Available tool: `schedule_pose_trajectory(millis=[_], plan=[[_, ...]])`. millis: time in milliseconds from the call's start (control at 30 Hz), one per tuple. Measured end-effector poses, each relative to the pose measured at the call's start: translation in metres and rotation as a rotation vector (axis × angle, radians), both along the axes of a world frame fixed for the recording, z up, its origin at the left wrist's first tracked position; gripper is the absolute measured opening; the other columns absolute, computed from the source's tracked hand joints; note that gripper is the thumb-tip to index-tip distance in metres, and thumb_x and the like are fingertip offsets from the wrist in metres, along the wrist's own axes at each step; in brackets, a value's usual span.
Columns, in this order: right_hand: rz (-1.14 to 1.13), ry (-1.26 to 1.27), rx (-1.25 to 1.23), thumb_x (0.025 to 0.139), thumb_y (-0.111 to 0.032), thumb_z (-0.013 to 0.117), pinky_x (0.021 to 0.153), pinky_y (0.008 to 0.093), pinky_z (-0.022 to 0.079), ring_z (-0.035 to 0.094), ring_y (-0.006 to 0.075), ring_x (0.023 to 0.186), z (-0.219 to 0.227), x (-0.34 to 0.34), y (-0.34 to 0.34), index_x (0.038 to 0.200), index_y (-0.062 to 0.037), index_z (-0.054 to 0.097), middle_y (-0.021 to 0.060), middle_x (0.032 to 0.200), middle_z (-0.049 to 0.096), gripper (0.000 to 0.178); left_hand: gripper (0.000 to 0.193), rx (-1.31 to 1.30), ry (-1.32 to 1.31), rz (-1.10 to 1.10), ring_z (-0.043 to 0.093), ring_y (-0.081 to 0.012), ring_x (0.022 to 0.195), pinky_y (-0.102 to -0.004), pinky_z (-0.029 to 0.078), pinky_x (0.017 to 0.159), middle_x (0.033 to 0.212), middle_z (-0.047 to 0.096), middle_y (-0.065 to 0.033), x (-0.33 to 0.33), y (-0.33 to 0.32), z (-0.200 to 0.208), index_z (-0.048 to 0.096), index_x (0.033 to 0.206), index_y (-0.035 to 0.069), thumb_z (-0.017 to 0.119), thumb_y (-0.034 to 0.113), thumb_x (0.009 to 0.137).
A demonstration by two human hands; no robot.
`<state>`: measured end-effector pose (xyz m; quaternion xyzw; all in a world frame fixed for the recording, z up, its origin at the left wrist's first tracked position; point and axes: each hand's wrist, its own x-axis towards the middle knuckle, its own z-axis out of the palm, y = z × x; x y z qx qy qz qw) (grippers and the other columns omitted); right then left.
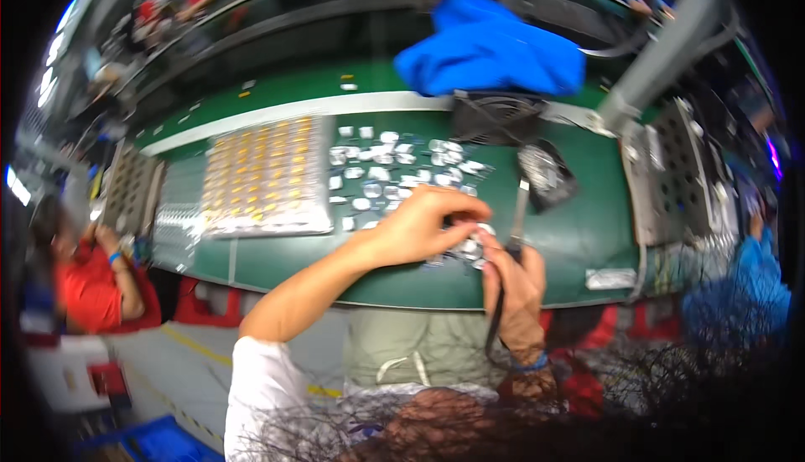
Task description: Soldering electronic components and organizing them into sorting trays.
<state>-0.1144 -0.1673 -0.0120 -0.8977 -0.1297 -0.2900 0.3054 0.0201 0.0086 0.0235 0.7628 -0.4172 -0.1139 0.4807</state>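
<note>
My left hand point(428, 223) reaches across the near part of the green bench, thumb and forefinger curled in a pinch. Its fingertips meet those of my right hand point(518, 286) around a small silvery-white part point(484, 232), mostly covered by fingers. A slim tool point(521, 206) with a flat metal blade and dark handle sticks up out of my right hand, blade pointing away from me. Its exact kind is blurred. Several loose silvery-white parts point(377, 153) lie scattered beyond my hands, and a few more rest just under them.
A tray point(319, 210) with rows of yellowish pieces sits at left. Behind the parts are a black fan-like box point(496, 116) and blue cloth point(503, 51). A dark bag point(545, 173) lies at right, near a grey post point(662, 51). A person in red point(101, 290) sits at far left.
</note>
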Motion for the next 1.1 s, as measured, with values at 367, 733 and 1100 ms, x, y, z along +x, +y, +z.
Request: schedule_pose_trajectory(millis=[367,733,1100], plan=[[-0.024,0.069,0.172,0.090,-0.002,0.069,0.090,0.0446,0.049,0.059,0.0369,0.101,-0.008,-0.005,0.001,0.136,-0.0160,0.067,0.0164,0.108,0.059,0.049,0.020,0.166,-0.547,0.740,0.074,-0.0261,0.087,-0.0345,0.058,0.079,0.098,0.076,-0.0144,0.011,0.199,0.038,0.075,0.106,0.000,0.073,-0.004,0.087],[0.043,-0.106,0.242,0.088,0.006,0.069,0.092,0.0411,0.050,0.061,0.0342,0.104,-0.018,0.000,0.000,0.134,-0.0112,0.066,0.0130,0.125,0.069,0.049,0.033,0.815,-0.755,0.679,0.067,-0.0343,0.098,-0.0448,0.057,0.083,0.094,0.072,-0.0154,0.100,0.328,0.027,0.068,0.121,0.003,0.063,0.003,0.088],[-0.004,-0.018,0.255,0.089,-0.002,0.074,0.091,0.0432,0.052,0.063,0.0370,0.101,-0.010,-0.006,-0.001,0.135,-0.0143,0.068,0.0176,0.117,0.066,0.048,0.014,-0.096,-0.156,0.706,0.069,-0.0152,0.090,-0.0287,0.055,0.083,0.104,0.075,-0.0104,0.042,0.213,0.050,0.074,0.105,-0.004,0.066,-0.002,0.094]])
